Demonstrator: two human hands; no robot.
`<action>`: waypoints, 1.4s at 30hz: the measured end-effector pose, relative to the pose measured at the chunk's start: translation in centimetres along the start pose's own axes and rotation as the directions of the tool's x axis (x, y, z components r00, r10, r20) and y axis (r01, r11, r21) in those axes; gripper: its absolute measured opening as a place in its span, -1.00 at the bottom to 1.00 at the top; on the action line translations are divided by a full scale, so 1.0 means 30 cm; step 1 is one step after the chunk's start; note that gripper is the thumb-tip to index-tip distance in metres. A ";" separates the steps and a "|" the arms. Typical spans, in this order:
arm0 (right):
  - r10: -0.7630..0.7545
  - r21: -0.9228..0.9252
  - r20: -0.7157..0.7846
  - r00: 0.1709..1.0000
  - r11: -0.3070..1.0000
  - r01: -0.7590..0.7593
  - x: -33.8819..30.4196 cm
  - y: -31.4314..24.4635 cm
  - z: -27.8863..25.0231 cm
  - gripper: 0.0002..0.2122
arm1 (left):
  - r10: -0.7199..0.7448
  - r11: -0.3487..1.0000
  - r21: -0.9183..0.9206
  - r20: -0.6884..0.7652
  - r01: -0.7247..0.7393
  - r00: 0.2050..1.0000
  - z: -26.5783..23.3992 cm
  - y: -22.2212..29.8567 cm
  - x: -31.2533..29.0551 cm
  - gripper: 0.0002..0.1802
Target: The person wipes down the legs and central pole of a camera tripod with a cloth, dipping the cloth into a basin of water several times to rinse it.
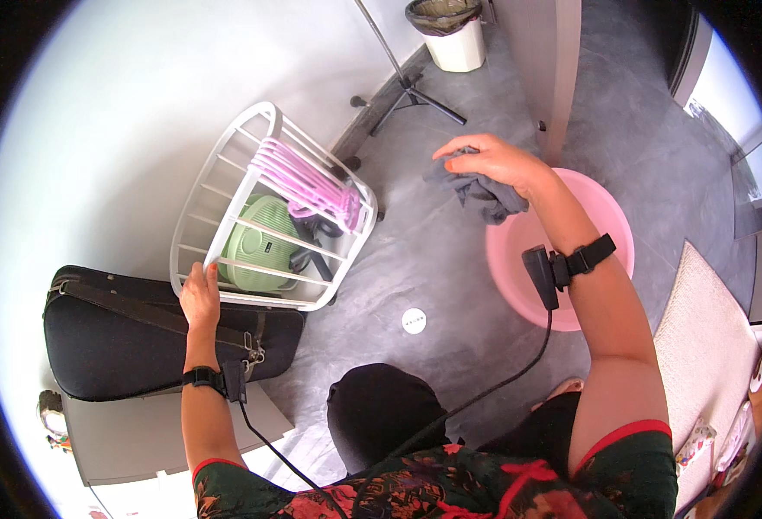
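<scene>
With my left hand (200, 296) I grip the near left corner of a white rack (303, 303), its fingers wrapped round the rail. Several pink hangers (299, 177) hang bunched over one bar of the rack. Through the bars shows a round green plastic thing with a slatted face (260, 245), with dark parts beside it. My right hand (493, 164) is raised to the right of the rack, closed on a crumpled dark grey cloth (491, 201). Below and right of that hand stands a pink basin (506, 272), partly hidden by my right forearm.
A black padded case (95, 337) lies left of the rack. At the back are a black stand's legs (408, 95) and a white bin (457, 50) with a dark liner. A door edge (554, 86) rises behind the basin. A pale mat (701, 329) covers floor at right.
</scene>
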State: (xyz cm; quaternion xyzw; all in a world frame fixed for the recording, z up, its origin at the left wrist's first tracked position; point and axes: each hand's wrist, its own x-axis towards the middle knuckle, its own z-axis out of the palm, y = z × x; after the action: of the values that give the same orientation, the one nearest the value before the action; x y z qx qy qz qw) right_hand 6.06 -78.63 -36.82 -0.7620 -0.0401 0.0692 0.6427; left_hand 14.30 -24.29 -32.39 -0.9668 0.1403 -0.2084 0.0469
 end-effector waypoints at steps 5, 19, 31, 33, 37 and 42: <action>0.011 0.061 -0.031 0.999 0.998 -0.009 0.029 0.077 -0.015 -0.69 | 0.018 0.999 -0.029 -0.054 -0.019 0.998 0.034 -0.001 -0.015 -0.60; 0.140 0.409 -0.163 0.977 0.911 -0.062 -0.003 0.188 -0.096 -0.71 | 0.404 0.901 -0.006 -0.353 -0.434 0.844 0.027 0.296 -0.090 -0.69; 0.130 0.476 -0.261 0.957 0.879 0.010 -0.154 0.266 -0.280 -0.77 | 0.472 0.845 -0.529 0.669 -0.079 0.574 0.796 0.632 -0.532 -0.44; 0.187 0.424 -0.346 0.919 0.906 -0.024 -0.199 0.272 -0.285 -0.78 | 0.451 0.876 -0.456 0.659 -0.158 0.602 0.843 0.669 -0.579 -0.31; 0.250 0.357 -0.364 0.897 0.927 -0.114 -0.317 0.306 -0.338 -0.80 | 0.452 0.871 -0.463 0.623 -0.165 0.639 0.882 0.766 -0.635 -0.28; 0.288 0.375 -0.391 0.874 0.917 -0.134 -0.340 0.319 -0.311 -0.80 | 0.390 0.879 -0.467 0.593 -0.094 0.704 0.858 0.822 -0.655 -0.21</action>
State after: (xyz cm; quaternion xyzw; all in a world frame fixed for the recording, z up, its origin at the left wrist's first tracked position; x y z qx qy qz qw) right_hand -2.81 -90.89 -44.14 -0.6363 0.2028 -0.0276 0.7438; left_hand 1.64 -41.33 -67.11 -0.9358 0.2824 0.1958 -0.0783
